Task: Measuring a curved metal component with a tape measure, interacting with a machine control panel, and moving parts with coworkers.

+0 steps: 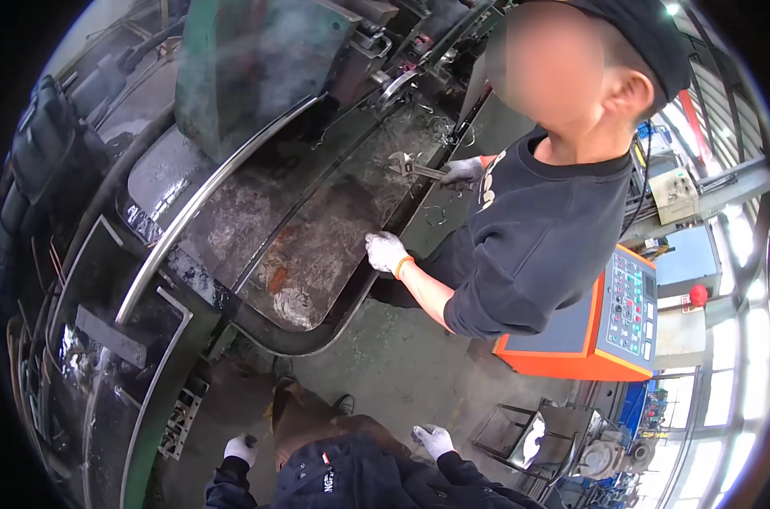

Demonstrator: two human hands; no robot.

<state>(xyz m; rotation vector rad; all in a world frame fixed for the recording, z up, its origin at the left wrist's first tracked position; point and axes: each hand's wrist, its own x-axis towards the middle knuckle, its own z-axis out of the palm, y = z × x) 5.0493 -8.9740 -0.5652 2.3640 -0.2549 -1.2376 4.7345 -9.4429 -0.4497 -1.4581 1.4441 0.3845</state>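
Gloved hands of the wearer sit at the bottom of the frame: the left hand (240,447) at lower left of centre, the right hand (434,439) just right of centre, both in white work gloves above dark sleeves, held over the concrete floor (402,365) and touching nothing that I can see. Left fingers look curled loosely inward; right fingers are partly bent and slightly apart; neither holds anything. Nearest to them is a brown, rusty object (296,420) between the two hands, too foreshortened to name. Up the frame, a co-worker in a dark top rests one gloved hand (386,252) on the rim of a rusty, oily machine tray (317,246) and grips an adjustable wrench (412,166) with the other at centre top. As a judgement, the risks are a slip on the greasy tray edge, the wrench jumping off its fitting toward the hands below, or tripping on the metal frame (508,433) at lower right.
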